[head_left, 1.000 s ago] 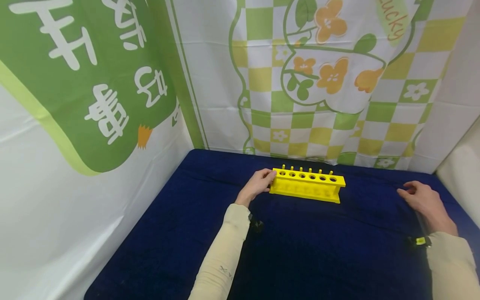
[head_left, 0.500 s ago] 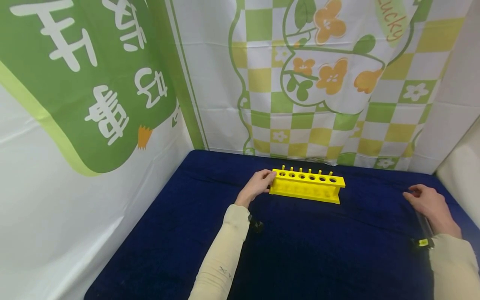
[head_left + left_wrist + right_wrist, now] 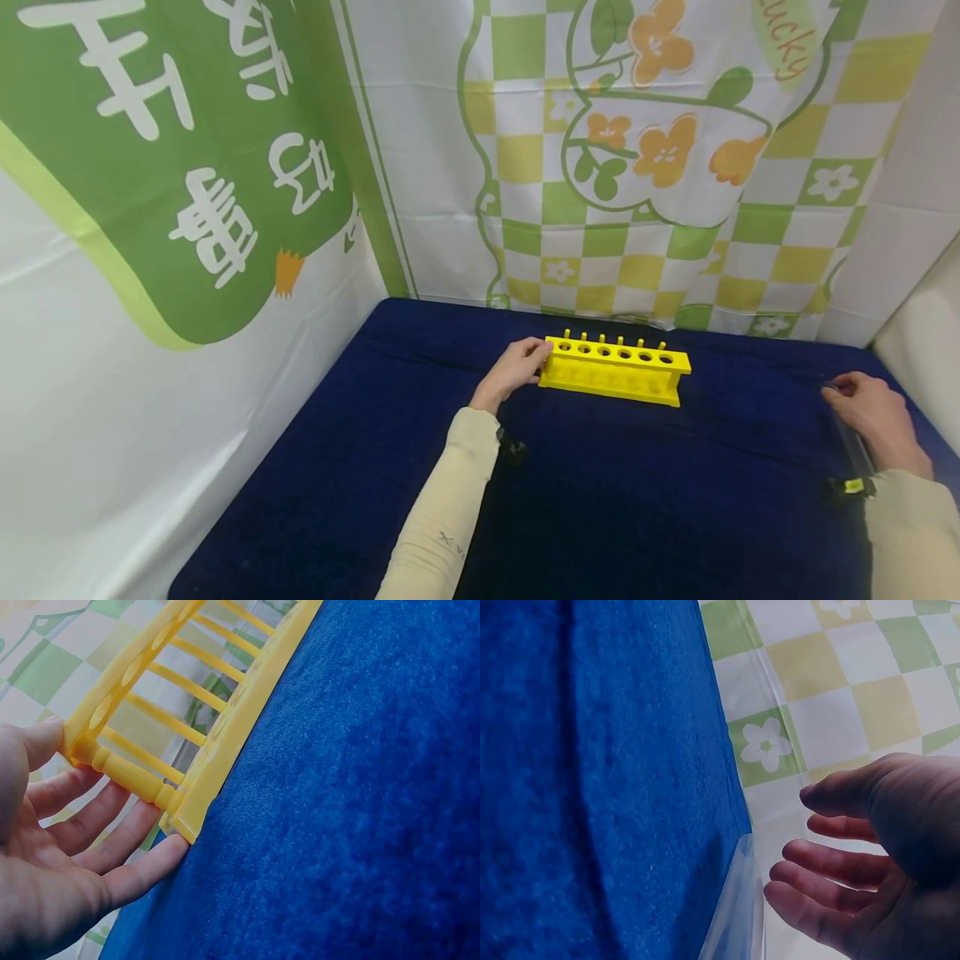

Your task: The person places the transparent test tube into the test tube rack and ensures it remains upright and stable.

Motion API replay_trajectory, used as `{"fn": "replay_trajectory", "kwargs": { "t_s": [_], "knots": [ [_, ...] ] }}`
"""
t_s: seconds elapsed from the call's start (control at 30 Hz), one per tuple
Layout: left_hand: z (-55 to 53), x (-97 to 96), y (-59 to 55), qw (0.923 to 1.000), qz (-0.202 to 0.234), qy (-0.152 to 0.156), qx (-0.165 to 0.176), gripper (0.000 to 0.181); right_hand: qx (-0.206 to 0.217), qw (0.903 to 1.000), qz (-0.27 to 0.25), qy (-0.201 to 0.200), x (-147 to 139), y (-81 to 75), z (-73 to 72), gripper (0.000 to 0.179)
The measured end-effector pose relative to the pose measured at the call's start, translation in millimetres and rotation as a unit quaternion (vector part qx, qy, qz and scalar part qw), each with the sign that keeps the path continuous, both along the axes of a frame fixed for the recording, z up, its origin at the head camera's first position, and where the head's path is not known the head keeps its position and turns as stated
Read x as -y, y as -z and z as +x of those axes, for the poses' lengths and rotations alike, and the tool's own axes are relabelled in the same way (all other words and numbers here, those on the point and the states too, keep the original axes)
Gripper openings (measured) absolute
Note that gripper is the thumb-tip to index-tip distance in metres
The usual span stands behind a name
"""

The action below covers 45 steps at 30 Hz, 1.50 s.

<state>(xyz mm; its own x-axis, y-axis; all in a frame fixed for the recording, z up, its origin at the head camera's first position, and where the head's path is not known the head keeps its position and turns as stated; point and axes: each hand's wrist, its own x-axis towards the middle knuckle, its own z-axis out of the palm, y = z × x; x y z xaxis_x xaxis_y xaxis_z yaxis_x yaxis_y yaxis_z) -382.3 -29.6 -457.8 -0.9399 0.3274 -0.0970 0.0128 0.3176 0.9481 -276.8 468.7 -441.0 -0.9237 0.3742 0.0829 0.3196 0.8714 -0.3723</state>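
Note:
A yellow test tube rack [image 3: 615, 367] stands upright on the dark blue cloth, its row of round holes on top and pegs along the back. My left hand [image 3: 517, 364] holds the rack's left end. In the left wrist view, the thumb meets the top plate while the fingers [image 3: 124, 821] reach around the end post [image 3: 131, 776] and down to the base. Far to the right, my right hand [image 3: 870, 417] has loosely bent fingers and nothing between them. Beside it in the right wrist view lie clear tubes [image 3: 735, 907] with a rounded end, also partly visible below the hand.
The table [image 3: 360, 467] is covered with dark blue cloth. A printed, checkered curtain [image 3: 637, 275] hangs behind its back edge, and a white and green curtain [image 3: 225, 292] hangs along the left side. A pale surface [image 3: 930, 325] borders the right.
My right hand has moved a little right and toward me, away from the rack. The left hand and the rack have stayed in place.

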Motion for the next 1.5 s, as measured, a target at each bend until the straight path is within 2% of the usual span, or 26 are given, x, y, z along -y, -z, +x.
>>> {"fn": "replay_trajectory", "kwargs": {
  "t_s": [0.43, 0.67, 1.5],
  "knots": [
    [-1.9, -0.8, 1.2, 1.0000, -0.001, 0.000, -0.004, 0.048, 0.038, 0.9986, 0.004, 0.036, -7, 3.2, -1.6, 0.042],
    [-1.5, -1.2, 0.3, 1.0000, -0.002, -0.002, -0.006, 0.047, 0.079, 0.9962, -0.023, 0.029, -11, 8.8, 0.1, 0.045],
    [-1.4, -0.7, 2.6, 1.0000, -0.003, -0.003, -0.005, 0.048, 0.111, 0.9927, -0.037, 0.029, -11, 13.2, -4.5, 0.048]
  ]
}}
